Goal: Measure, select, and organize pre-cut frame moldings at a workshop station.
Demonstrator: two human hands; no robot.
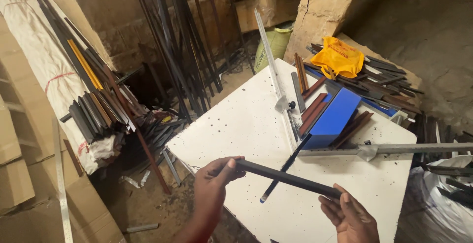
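Only the two hands show, at bottom of frame. Left hand [213,183], bottom centre-left, is bare: no glove, ring or watch, w/ bare forearm below, no sleeve. Right hand [351,217], bottom right, also bare; short nails visible.

A dark strip [288,178], long, flat and narrow, is held level above the white table [236,124], slanting slightly down to the right. Its left end is pinched; its right end is supported on fingertips. The material appears to be metal or wood.
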